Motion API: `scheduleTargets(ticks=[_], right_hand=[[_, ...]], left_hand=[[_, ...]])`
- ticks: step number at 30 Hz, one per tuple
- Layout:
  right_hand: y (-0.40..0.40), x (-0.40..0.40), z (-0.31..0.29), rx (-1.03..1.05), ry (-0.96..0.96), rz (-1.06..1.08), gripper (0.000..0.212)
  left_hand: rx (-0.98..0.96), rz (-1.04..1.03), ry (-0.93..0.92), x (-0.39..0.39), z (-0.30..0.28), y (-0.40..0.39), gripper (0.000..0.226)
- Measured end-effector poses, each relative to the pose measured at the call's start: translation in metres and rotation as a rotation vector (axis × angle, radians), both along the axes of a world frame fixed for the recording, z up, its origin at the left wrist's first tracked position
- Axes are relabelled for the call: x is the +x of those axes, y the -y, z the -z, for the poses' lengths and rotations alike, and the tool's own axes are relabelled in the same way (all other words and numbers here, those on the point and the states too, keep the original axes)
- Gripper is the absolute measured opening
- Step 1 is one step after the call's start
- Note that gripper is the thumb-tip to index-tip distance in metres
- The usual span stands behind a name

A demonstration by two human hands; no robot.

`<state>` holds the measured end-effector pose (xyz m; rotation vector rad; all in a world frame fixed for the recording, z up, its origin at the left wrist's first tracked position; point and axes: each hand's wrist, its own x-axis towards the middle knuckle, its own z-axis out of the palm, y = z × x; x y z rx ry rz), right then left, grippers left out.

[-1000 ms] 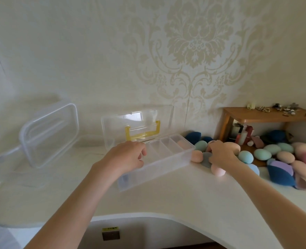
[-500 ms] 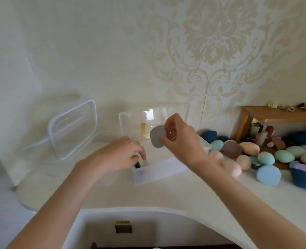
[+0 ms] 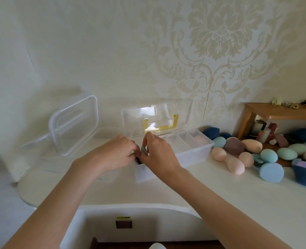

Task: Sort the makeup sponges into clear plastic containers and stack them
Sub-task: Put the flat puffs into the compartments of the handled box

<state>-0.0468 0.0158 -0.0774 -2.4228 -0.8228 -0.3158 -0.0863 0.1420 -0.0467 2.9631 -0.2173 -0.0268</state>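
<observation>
A clear divided box (image 3: 190, 156) stands on the white counter, its lid with a yellow handle (image 3: 160, 126) raised against the wall. My right hand (image 3: 157, 153) pinches a grey-blue sponge (image 3: 143, 150) over the box's left end compartment. My left hand (image 3: 116, 154) is beside it at the box's left edge, fingers curled; what they hold is hidden. A peach sponge (image 3: 200, 140) lies in the right end compartment. Several loose sponges, peach (image 3: 235, 165), teal (image 3: 269, 155), brown (image 3: 235, 146) and round blue (image 3: 271, 172), lie on the counter to the right.
A second clear container (image 3: 73, 124) leans open against the wall at the left. A small wooden shelf (image 3: 281, 112) with bottles under it stands at the right. The counter's curved front edge (image 3: 134, 205) runs below my arms.
My right hand brought the grey-blue sponge from the pile at the right, over the box, down to its left end. My left hand stayed at the box's left edge.
</observation>
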Motion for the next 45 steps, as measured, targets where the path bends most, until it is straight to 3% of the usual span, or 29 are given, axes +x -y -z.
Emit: scheduleTargets(ticks=[5, 10, 15, 21, 25, 31, 35, 40, 45], right_hand=[[0.003, 0.005, -0.008, -0.129, -0.097, -0.085, 0.027], [0.037, 0.012, -0.033, 0.032, -0.11, -0.079, 0.022], [0.125, 0.057, -0.057, 0.109, -0.102, 0.239, 0.023], [0.206, 0.106, -0.028, -0.161, -0.211, 0.543, 0.029], [0.213, 0.113, -0.004, -0.371, -0.255, 0.489, 0.036], [0.215, 0.106, -0.009, -0.318, -0.093, 0.522, 0.02], [0.18, 0.081, -0.046, -0.022, 0.131, 0.427, 0.018], [0.1, 0.035, -0.059, 0.291, -0.124, 0.099, 0.029], [0.051, 0.013, -0.033, 0.259, -0.143, 0.001, 0.021]], left_hand=[[-0.023, -0.029, 0.029, 0.002, 0.002, 0.001, 0.031], [-0.069, -0.035, 0.22, 0.011, -0.008, 0.009, 0.026], [-0.15, 0.07, 0.252, 0.031, -0.015, 0.046, 0.026], [-0.13, 0.175, 0.122, 0.063, -0.002, 0.096, 0.025], [-0.038, 0.214, 0.124, 0.069, 0.004, 0.114, 0.027], [-0.067, 0.23, 0.128, 0.064, 0.005, 0.103, 0.026], [-0.159, 0.139, 0.2, 0.051, -0.003, 0.073, 0.026], [-0.184, -0.014, 0.211, 0.026, -0.014, 0.027, 0.024], [-0.143, -0.054, 0.123, 0.008, -0.011, 0.007, 0.021]])
